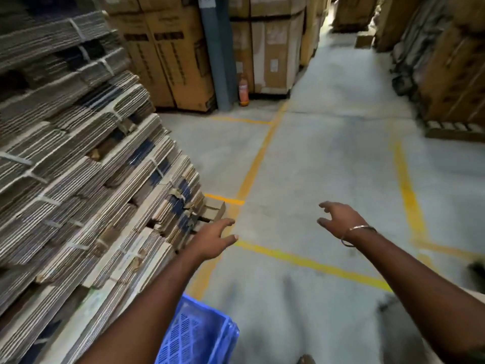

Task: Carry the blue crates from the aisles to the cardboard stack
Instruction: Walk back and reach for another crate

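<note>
Left hand (214,239): empty, fingers spread and loosely curled, palm down, reaching forward just beside the lower edge of the cardboard stack (78,158). Not touching anything as far as can be told.

Right hand (338,219): also empty, fingers apart and half-curled, held out over bare floor (328,158). A thin metal bangle (357,235) sits at the wrist.

Blue crate (199,334): low in the view, under the left forearm, tucked against the foot of the cardboard stack. Only one corner and part of a slotted wall show; whether it rests on the floor or on another crate cannot be told. It seems to be already set down at the stack.

Handling, as a judgement: moulded plastic with vented walls, so stiff, fairly light when empty, not fragile. Contents not visible, so true weight unknown. The smooth plastic could slip in a one-handed pinch; best taken with both hands on opposite short sides, fingers hooked under the top rim or into a handle slot if there is one. No handle shows from here.

Surroundings: bundles of flattened cardboard tied with white strapping, leaning in layers on the left. Yellow lines (262,153) mark the aisle. Tall cartons (170,48) stand ahead, and a red extinguisher (243,91) stands at the base of a grey post (217,53). No other crate in sight down the aisle.
</note>
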The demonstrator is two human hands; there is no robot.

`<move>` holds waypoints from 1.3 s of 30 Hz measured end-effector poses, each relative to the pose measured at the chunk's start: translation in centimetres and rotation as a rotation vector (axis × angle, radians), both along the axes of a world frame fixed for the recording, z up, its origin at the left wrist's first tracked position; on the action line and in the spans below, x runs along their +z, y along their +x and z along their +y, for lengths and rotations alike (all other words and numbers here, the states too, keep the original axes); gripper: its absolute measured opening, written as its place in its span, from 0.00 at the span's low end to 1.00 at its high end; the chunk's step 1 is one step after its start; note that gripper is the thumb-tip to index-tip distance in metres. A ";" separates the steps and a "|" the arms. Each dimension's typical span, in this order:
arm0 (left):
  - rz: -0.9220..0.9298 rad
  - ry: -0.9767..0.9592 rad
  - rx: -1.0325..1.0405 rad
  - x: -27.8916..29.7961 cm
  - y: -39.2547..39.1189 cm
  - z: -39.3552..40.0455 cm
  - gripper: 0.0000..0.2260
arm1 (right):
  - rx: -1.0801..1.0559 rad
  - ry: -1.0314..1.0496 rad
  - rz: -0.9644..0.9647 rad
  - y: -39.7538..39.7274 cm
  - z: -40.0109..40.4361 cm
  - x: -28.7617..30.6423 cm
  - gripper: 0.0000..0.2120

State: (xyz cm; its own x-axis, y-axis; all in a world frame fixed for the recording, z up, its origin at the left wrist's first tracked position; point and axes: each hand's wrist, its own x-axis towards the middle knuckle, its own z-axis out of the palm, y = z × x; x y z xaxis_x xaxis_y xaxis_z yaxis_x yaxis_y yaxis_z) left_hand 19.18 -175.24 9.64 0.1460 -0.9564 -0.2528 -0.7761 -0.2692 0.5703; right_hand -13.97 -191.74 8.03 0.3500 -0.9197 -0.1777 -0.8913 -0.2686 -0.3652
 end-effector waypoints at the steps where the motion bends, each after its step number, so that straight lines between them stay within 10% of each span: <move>1: -0.021 -0.021 -0.038 -0.1 -1.1 -1.8 0.25 | 0.010 -0.038 -0.011 -1.4 -0.9 0.3 0.26; 16: -0.182 -0.054 -0.328 -0.8 -12.8 -24.0 0.36 | -0.229 -0.060 0.036 -18.0 -12.3 -0.4 0.31; 39: -0.194 -0.010 -0.756 -2.5 -17.6 -65.3 0.35 | -0.663 0.094 -0.025 -20.9 -37.1 -1.3 0.37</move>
